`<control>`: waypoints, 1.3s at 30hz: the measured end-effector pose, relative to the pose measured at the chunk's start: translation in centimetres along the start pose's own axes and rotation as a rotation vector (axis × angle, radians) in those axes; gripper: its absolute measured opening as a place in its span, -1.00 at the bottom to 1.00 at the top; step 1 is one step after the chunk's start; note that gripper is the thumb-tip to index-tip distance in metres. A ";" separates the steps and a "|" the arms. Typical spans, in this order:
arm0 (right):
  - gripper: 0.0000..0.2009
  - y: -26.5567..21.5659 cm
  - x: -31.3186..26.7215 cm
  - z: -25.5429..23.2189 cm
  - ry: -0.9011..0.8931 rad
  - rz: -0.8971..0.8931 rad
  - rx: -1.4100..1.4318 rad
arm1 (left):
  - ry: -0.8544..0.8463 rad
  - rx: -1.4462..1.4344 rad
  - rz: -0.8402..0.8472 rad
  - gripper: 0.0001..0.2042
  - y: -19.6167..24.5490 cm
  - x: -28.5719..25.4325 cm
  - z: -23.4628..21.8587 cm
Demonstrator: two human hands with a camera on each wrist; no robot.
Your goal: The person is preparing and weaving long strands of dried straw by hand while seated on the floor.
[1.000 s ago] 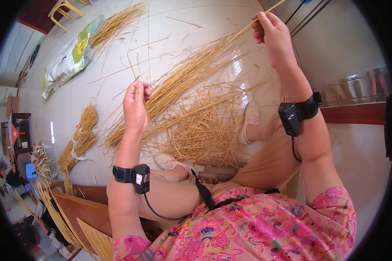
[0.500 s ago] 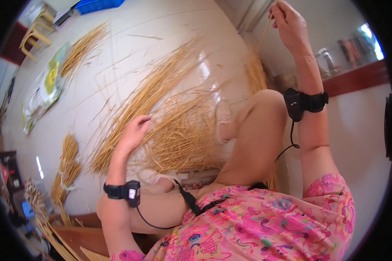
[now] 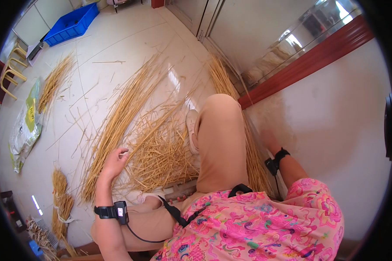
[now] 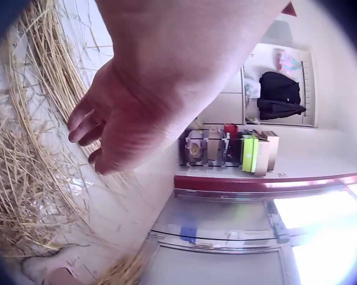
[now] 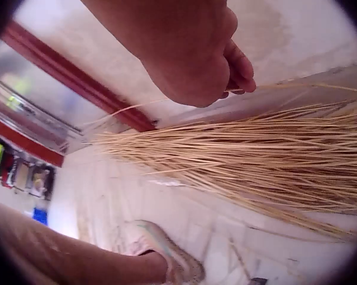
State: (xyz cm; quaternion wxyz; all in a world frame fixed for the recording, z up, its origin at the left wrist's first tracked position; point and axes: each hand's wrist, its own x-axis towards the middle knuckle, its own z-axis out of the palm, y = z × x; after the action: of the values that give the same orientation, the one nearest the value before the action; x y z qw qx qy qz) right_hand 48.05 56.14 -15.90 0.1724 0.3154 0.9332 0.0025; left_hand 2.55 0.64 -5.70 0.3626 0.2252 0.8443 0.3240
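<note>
My left hand (image 3: 116, 162) hangs over the floor with loosely bent fingers and nothing in them, seen also in the left wrist view. Below it lie a long sheaf of golden straw (image 3: 117, 115) and a tangle of short straw (image 3: 159, 158). My right hand (image 5: 196, 65) is low beside the wall, blurred in the head view. Its fingertips pinch a thin straw stalk (image 5: 312, 86) that runs out to both sides. Just beneath, a heap of long straw stalks (image 5: 256, 151) lies along the wall's foot, beyond my raised knee.
Left of me lies a tied straw bundle (image 3: 62, 198). Farther off are a plastic bag (image 3: 27, 130), more straw (image 3: 54, 82), stools (image 3: 13, 69) and a blue crate (image 3: 72, 28). A red-edged wall (image 3: 309, 61) borders the right side. My shoe (image 3: 191, 128) stands beside the short straw.
My right hand has swung from far forward down to the heap by the wall, carrying the stalk. The left hand has dropped back and stays empty. The view has turned right.
</note>
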 end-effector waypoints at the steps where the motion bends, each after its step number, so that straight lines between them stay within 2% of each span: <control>1: -0.84 1.0 -1.5 2.3 -0.051 0.025 0.012 | -0.015 0.025 -0.009 -0.72 -0.9 0.4 0.4; 3: -0.79 1.3 -3.3 3.4 -0.357 -0.054 -0.180 | -0.049 0.023 -0.047 -0.72 -1.7 0.5 0.8; 6: -0.75 1.4 -4.6 4.9 -0.442 0.103 -0.112 | -0.087 0.148 -0.073 -0.72 -6.1 1.4 2.3; 8: -0.71 2.3 -3.9 5.2 -0.286 0.121 -0.015 | -0.095 0.256 -0.082 -0.72 -9.9 2.1 3.5; 9: -0.68 0.8 -2.7 2.7 -0.226 0.212 0.074 | -0.097 0.301 -0.086 -0.73 -11.1 1.9 3.7; 10: -0.66 -1.6 -0.9 -2.1 -0.164 0.308 0.165 | -0.109 0.326 -0.140 -0.74 -10.3 1.3 3.4; 11: -0.64 -1.3 1.1 -4.1 -0.096 0.160 0.134 | -0.126 0.352 -0.194 -0.76 -9.3 0.9 3.2; 12: -0.67 -3.0 2.9 -8.3 -0.010 0.144 0.214 | -0.116 0.374 -0.177 -0.76 -10.3 1.1 3.4; 14: -0.70 -9.2 6.2 -19.6 0.203 0.079 0.546 | -0.065 0.399 -0.159 -0.78 -13.0 1.5 4.2; 16: -0.73 -16.9 6.3 -30.0 0.353 -0.074 0.888 | -0.025 0.413 -0.199 -0.80 -14.6 1.6 5.0; 17: -0.76 -21.5 5.1 -35.1 0.337 -0.065 0.973 | -0.022 0.429 -0.236 -0.80 -15.3 1.8 5.2; 18: -0.76 -25.4 4.1 -38.4 0.362 -0.152 1.062 | -0.023 0.446 -0.268 -0.80 -16.0 1.9 5.6; 19: -0.76 -28.8 3.4 -40.5 0.387 -0.237 1.147 | -0.001 0.445 -0.293 -0.80 -16.7 1.9 6.2; 20: -0.76 -31.7 3.1 -41.6 0.331 -0.379 1.137 | 0.022 0.445 -0.316 -0.79 -17.2 1.8 6.8; 23: -0.75 -39.5 4.7 -41.2 0.152 -0.727 1.009 | 0.052 0.461 -0.356 -0.78 -19.0 2.3 8.3; 25: -0.75 -44.1 6.3 -39.4 0.028 -0.794 0.920 | 0.086 0.478 -0.354 -0.78 -19.2 2.7 8.7; 28: -0.75 -48.4 7.1 -37.6 -0.042 -0.823 0.868 | 0.164 0.449 -0.330 -0.82 -17.9 3.1 8.6; 30: -0.78 -49.2 7.8 -36.8 -0.039 -0.818 0.797 | 0.203 0.364 -0.326 -0.84 -15.7 3.0 7.8; 33: -0.80 -49.4 8.4 -36.4 -0.021 -0.816 0.725 | 0.411 0.400 -0.199 -0.78 -17.0 4.7 9.1; 36: -0.81 -49.3 8.6 -37.0 -0.027 -0.762 0.723 | 0.357 0.476 -0.120 -0.67 -16.2 5.2 9.6; 39: -0.82 -49.3 8.7 -37.7 -0.036 -0.730 0.730 | 0.343 0.606 -0.136 -0.63 -17.1 6.4 10.6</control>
State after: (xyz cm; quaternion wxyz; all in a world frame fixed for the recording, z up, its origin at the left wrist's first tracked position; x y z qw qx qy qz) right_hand 0.46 25.73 11.18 0.0566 0.0086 0.9195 -0.3890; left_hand 4.01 -3.13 -26.39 0.1529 0.2080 0.9638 0.0671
